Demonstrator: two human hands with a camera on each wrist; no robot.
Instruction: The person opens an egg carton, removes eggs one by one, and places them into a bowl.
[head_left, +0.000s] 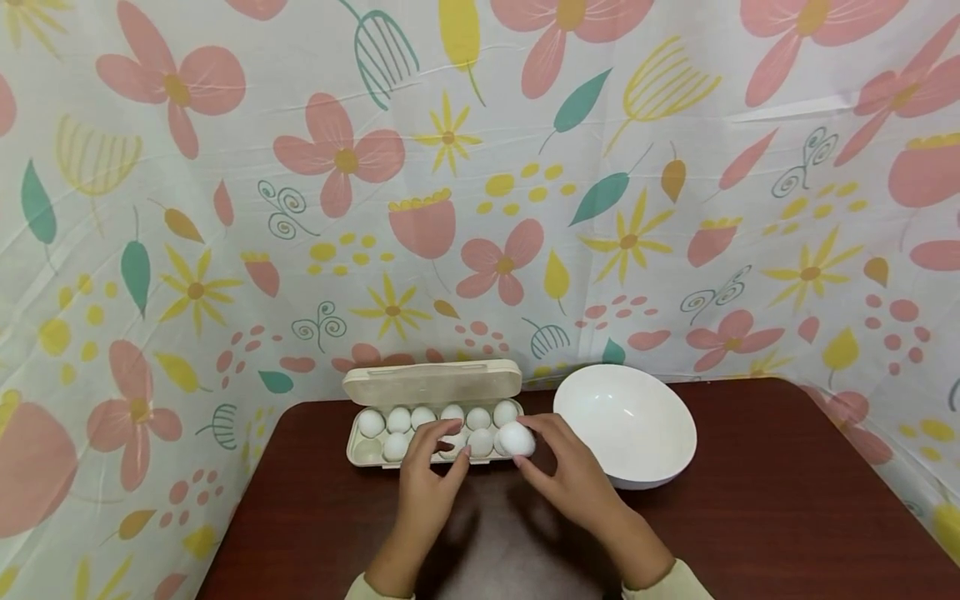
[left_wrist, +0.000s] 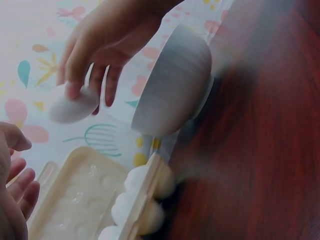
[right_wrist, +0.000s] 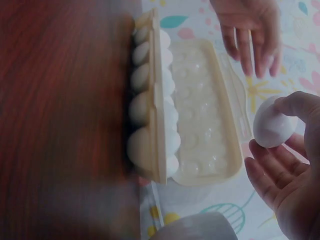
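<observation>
My right hand (head_left: pixel 566 471) pinches a white egg (head_left: pixel 517 438) between thumb and fingers, above the right end of the egg carton (head_left: pixel 432 385). In the right wrist view this egg (right_wrist: pixel 274 123) is held clear of the carton. My left hand (head_left: pixel 429 479) hovers over the carton's front row, its fingers loosely bent and its thumb apart. The left wrist view shows nothing in that hand (left_wrist: pixel 14 187). The cream carton stands with its lid raised and holds several white eggs (head_left: pixel 371 422). The cup at its front left corner (head_left: pixel 367 452) holds no egg.
A large white bowl (head_left: pixel 626 425) stands just right of the carton. Both are on a dark reddish-brown table (head_left: pixel 787 500), near its back edge. A flower-printed cloth (head_left: pixel 480 208) hangs behind the table.
</observation>
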